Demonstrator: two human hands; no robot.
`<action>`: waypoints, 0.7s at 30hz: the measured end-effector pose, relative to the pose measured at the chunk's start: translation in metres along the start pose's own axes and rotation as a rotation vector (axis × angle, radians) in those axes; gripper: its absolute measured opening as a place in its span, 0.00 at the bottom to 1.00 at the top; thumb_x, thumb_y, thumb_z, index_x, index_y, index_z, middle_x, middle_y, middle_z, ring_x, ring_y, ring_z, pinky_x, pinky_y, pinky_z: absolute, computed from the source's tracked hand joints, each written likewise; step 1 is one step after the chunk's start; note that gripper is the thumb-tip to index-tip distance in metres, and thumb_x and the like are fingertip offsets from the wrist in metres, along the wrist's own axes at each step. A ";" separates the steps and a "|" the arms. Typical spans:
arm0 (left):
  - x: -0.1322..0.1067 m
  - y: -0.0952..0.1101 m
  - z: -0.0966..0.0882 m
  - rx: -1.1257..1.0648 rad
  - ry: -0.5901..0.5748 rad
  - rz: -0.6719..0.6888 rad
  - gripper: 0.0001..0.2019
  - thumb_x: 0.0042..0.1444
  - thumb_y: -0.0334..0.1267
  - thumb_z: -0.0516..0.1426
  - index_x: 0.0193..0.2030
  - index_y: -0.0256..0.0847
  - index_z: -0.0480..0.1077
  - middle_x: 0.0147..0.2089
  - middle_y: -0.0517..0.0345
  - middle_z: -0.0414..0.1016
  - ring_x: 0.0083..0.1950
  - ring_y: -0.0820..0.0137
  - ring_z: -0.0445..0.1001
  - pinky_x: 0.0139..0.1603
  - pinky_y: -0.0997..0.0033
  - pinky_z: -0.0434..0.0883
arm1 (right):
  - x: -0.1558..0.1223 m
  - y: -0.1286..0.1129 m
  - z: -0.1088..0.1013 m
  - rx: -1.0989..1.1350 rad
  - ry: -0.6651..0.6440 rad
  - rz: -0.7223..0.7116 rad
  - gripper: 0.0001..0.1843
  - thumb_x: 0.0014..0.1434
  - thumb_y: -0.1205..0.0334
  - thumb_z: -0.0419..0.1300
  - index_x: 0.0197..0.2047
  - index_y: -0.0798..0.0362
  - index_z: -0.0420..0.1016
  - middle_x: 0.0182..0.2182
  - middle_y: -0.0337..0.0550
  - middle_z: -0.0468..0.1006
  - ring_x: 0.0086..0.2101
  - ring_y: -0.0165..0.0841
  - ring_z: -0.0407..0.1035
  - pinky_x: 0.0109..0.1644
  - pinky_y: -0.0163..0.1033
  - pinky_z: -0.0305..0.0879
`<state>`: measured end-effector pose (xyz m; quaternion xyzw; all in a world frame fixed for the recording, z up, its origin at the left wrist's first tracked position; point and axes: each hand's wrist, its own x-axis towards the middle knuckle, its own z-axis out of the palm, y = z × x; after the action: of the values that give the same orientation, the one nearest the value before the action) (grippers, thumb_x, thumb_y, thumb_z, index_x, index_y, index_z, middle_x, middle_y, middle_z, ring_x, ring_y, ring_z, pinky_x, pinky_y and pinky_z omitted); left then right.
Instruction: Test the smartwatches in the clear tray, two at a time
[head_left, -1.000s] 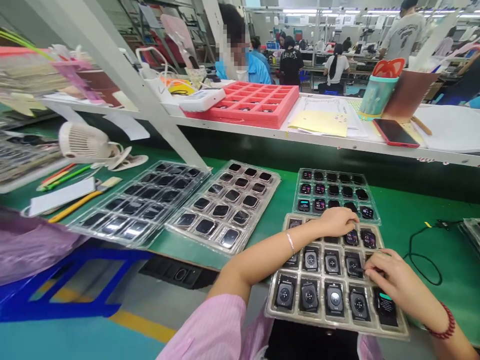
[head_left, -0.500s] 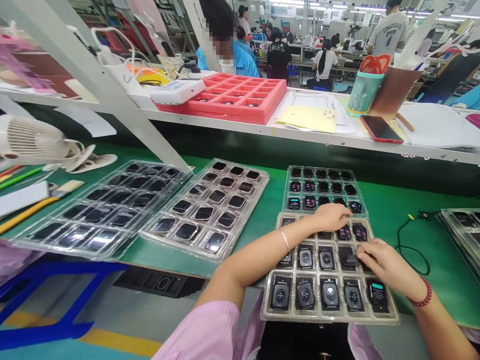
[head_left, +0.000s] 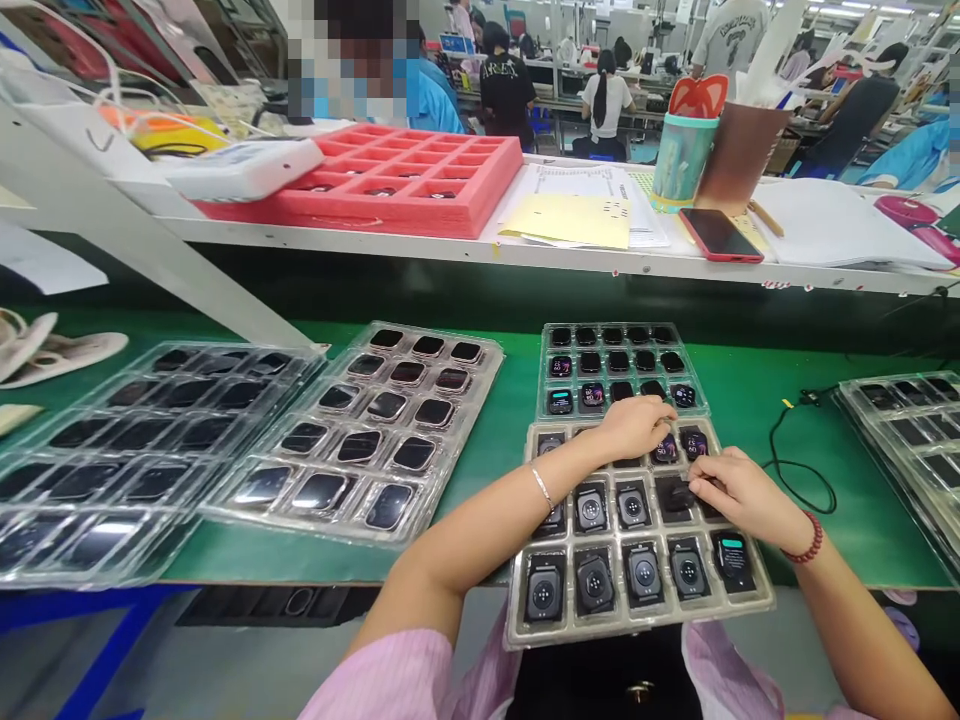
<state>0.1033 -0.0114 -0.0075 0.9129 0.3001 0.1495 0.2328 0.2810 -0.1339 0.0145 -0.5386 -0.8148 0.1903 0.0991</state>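
Along the near edge of the green bench [head_left: 862,550], a blister tray [head_left: 637,628] of smartwatches [head_left: 595,580] overhung the edge. The left hand [head_left: 634,428] was rested half-curled on its upper row; the right hand [head_left: 739,495] was laid on a dark watch [head_left: 675,497], any grip unclear. A second tray [head_left: 600,326] was set just beyond. Watches could be spilled if the overhanging tray were bumped.

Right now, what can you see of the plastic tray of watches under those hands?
The tray is translucent moulded plastic, lying flat at the bench's near edge, its front rim past the green mat. Its pockets hold square black smartwatches, the nearest mostly back up with round sensors, a few showing lit screens. The left hand lies over its far pockets, the right hand over its middle ones.
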 end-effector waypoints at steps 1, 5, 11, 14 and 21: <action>0.000 0.000 0.000 0.000 -0.001 0.001 0.15 0.59 0.36 0.49 0.49 0.46 0.72 0.45 0.57 0.74 0.46 0.64 0.74 0.46 0.66 0.71 | 0.001 0.001 0.001 0.005 0.002 -0.001 0.13 0.67 0.57 0.50 0.32 0.51 0.68 0.24 0.36 0.74 0.24 0.30 0.63 0.40 0.40 0.57; 0.000 0.000 -0.001 0.002 -0.013 -0.003 0.15 0.58 0.36 0.49 0.49 0.47 0.72 0.45 0.57 0.74 0.45 0.65 0.74 0.46 0.67 0.71 | 0.003 0.002 0.010 -0.055 0.091 0.038 0.10 0.65 0.60 0.51 0.33 0.52 0.68 0.26 0.40 0.75 0.27 0.33 0.66 0.41 0.42 0.58; -0.001 0.001 -0.002 -0.010 -0.025 -0.012 0.16 0.58 0.36 0.49 0.50 0.45 0.72 0.45 0.57 0.75 0.45 0.65 0.73 0.46 0.68 0.70 | -0.038 -0.016 0.014 -0.027 0.106 0.047 0.08 0.66 0.65 0.48 0.38 0.51 0.67 0.34 0.44 0.75 0.34 0.36 0.68 0.40 0.41 0.61; 0.000 0.001 -0.002 -0.010 -0.047 -0.024 0.15 0.59 0.37 0.50 0.50 0.46 0.72 0.45 0.58 0.75 0.45 0.66 0.73 0.45 0.70 0.70 | -0.063 -0.031 0.014 0.024 -0.067 0.037 0.08 0.64 0.67 0.50 0.33 0.50 0.65 0.31 0.42 0.72 0.31 0.35 0.67 0.35 0.39 0.61; -0.001 0.000 -0.002 -0.011 -0.048 -0.026 0.16 0.60 0.39 0.48 0.51 0.45 0.71 0.46 0.59 0.74 0.46 0.67 0.73 0.44 0.70 0.70 | -0.069 -0.047 0.012 0.156 -0.121 0.010 0.09 0.63 0.69 0.49 0.31 0.52 0.63 0.28 0.41 0.70 0.31 0.33 0.65 0.36 0.39 0.60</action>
<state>0.1018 -0.0115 -0.0064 0.9109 0.3054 0.1264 0.2470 0.2647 -0.2153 0.0262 -0.5209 -0.7993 0.2856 0.0904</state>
